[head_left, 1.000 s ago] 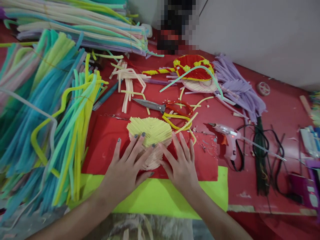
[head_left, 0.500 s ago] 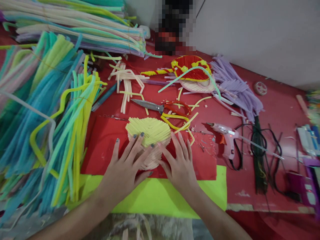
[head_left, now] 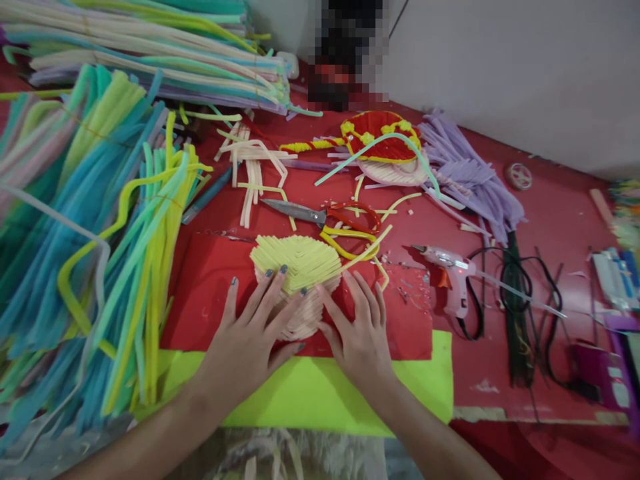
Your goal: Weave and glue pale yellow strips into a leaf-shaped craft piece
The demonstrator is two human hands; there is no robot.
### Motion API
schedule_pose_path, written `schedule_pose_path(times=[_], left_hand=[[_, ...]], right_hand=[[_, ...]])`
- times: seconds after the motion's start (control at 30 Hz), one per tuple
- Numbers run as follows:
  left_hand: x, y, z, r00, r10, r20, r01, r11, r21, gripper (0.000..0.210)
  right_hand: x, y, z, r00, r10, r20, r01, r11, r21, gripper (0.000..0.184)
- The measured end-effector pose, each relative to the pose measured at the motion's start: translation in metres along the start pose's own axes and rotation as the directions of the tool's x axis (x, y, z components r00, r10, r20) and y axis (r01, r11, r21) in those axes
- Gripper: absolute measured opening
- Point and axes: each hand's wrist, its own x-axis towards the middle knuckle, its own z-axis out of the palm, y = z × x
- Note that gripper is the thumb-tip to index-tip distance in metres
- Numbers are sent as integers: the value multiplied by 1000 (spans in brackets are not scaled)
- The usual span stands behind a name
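Note:
A rounded piece made of pipe cleaners (head_left: 299, 257), pale yellow above and cream-pink below, lies flat on a red sheet (head_left: 210, 287). My left hand (head_left: 250, 330) rests with spread fingers over its left and lower part. My right hand (head_left: 361, 327) lies at its right edge, fingers stretched out, thumb and index finger touching the rim. Just beyond the piece are scissors (head_left: 297, 211) with one red and one yellow handle. A loose pale-yellow pipe cleaner (head_left: 367, 250) slants near my right fingertips. Part of the piece is hidden under my left fingers.
Bundles of coloured pipe cleaners (head_left: 107, 200) fill the left side. A pink glue gun (head_left: 453, 273) with its cord lies to the right. Farther back are a red-and-yellow fan-shaped piece (head_left: 383, 137), purple pipe cleaners (head_left: 470, 167) and cream offcuts (head_left: 254, 173). A lime-green sheet (head_left: 310, 393) edges the front.
The right fingers have drawn slightly lower and closer together. The loose pale-yellow pipe cleaner by them has shifted a little left and down. The left hand stays almost still.

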Motion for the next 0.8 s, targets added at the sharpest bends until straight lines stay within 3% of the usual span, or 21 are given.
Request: schedule_pose_path(times=[0.37,0.8], left_hand=[[-5,-4,1,998,62,-18,-62,998,3,66],[5,5,0,997,75,-18,-75,997,10,68]], right_hand=[[-2,0,-2,994,-92,50,87,991,105,51],[-1,6,-5,993,-120,-9,120,976,182,56]])
